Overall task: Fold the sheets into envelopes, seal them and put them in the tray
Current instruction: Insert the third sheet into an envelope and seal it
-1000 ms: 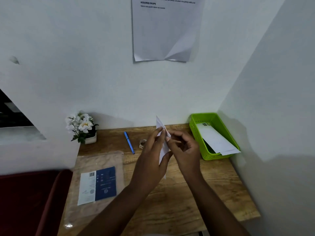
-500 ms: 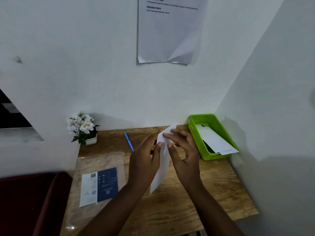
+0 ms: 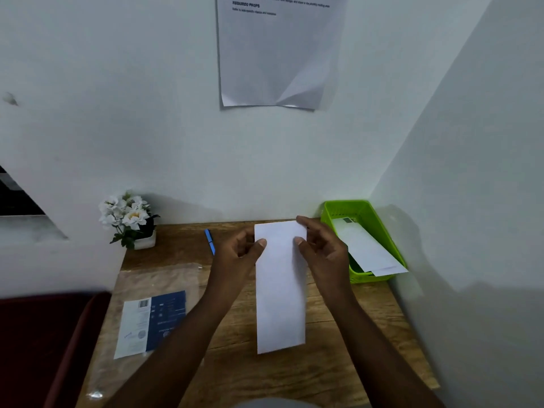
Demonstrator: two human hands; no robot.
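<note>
Envelope (image 3: 279,290) hanging lengthwise over desk (image 3: 338,363) middle, you're holding it up by far end. Your left hand (image 3: 238,254) pinching its left edge, thumb on front, fingers curling behind. Your right hand (image 3: 321,248) pinching far right corner. Green tray (image 3: 379,228) sitting at far right corner, holding finished envelopes (image 3: 365,248). Blue pen (image 3: 209,241) lying near far edge.
</note>
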